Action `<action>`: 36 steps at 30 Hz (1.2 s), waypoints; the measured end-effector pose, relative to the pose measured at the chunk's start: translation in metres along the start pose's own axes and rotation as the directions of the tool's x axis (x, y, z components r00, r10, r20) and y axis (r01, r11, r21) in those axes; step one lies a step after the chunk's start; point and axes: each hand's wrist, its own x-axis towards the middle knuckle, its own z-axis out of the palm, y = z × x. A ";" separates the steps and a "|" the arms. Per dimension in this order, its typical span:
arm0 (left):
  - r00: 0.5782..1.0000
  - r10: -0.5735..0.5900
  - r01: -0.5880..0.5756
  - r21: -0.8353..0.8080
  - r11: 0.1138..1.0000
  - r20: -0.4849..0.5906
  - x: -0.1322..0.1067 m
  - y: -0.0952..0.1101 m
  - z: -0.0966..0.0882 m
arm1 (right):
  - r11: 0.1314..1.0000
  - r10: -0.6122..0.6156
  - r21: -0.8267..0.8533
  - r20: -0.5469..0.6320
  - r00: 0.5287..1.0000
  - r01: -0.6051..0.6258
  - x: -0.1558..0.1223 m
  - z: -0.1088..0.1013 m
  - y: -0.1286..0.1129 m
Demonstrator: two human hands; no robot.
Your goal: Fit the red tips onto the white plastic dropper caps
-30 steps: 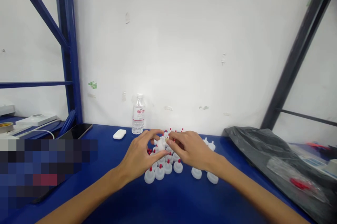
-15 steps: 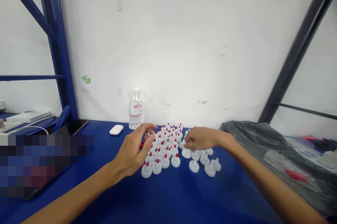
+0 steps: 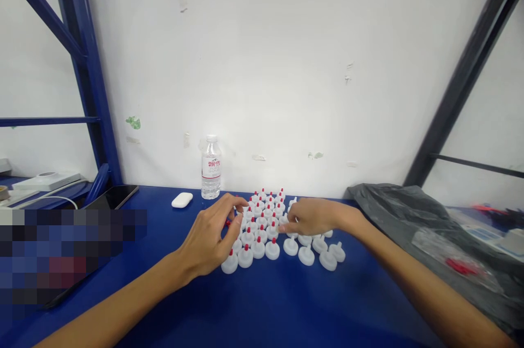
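My left hand (image 3: 213, 233) hovers at the left side of a cluster of white nozzle caps with red tips (image 3: 258, 249). Its fingers are curved, with a gap between thumb and forefinger, and nothing shows between them. Small red pieces (image 3: 227, 223) lie partly hidden behind that hand. Over on the right, my right hand (image 3: 311, 216) is closed, thumb and fingers close together at the cluster's right edge. Its fingertips hide whatever they grip. Several white nozzle caps without red tips (image 3: 306, 255) lie below and beside it, some tilted.
A water bottle (image 3: 211, 168) and a small white case (image 3: 182, 200) stand at the back left. A dark phone (image 3: 118, 195) lies farther left. On the right, a dark plastic sheet (image 3: 380, 211) holds a clear bag with red pieces (image 3: 462, 267). Blue posts (image 3: 92, 64) rise at left.
The camera view has shifted slightly. A white cap beneath my right hand now sits a little nearer to me, and the right thumb reaches farther left. My left hand stays nearly in place.
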 end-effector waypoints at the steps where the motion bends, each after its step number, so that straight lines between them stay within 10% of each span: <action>1: 1.000 0.014 -0.014 0.009 1.000 0.007 0.000 0.000 0.000 | 1.000 -0.024 -0.008 -0.051 0.998 0.024 0.001 0.001 -0.003; 11: 0.994 0.103 -0.106 0.074 0.992 0.038 -0.002 0.000 0.004 | 0.953 -0.212 -0.259 -0.193 0.958 0.159 -0.001 0.015 -0.037; 24: 0.991 -0.012 0.005 0.058 0.998 0.136 0.011 0.006 -0.001 | 0.942 -0.277 0.013 -0.534 0.799 0.335 0.003 0.018 -0.054; 33: 0.784 -0.115 0.427 -0.395 0.813 0.609 0.033 -0.019 -0.042 | 0.933 -0.262 0.000 -0.686 0.678 0.360 -0.003 0.001 -0.045; 36: 0.894 -0.258 0.374 -0.294 0.880 0.366 0.034 -0.045 -0.045 | 0.978 -0.155 -0.010 -0.709 0.688 0.210 -0.002 -0.004 -0.031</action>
